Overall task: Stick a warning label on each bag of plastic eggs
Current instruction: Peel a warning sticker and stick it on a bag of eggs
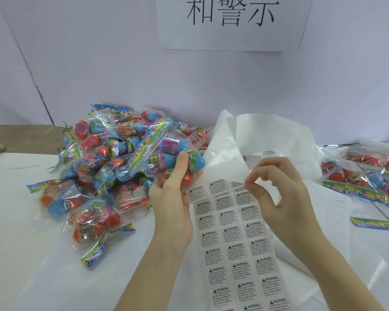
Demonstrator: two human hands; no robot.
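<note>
My left hand [171, 198] grips a clear bag of plastic eggs [166, 153] with blue, pink and red eggs and a rainbow header, held above the table at centre. A long sheet of warning labels [236, 243] runs from the centre down to the bottom edge, its top tucked against my left hand. My right hand [279, 189] pinches the corner of one warning label [239, 185] at the top right of the sheet, lifting it off the backing.
A heap of egg bags [103, 167] lies on the white table [20, 254] to the left. More egg bags [368, 176] lie at the right edge. Peeled white backing paper [256, 135] curls up behind the hands. A printed sign [231, 19] hangs on the wall.
</note>
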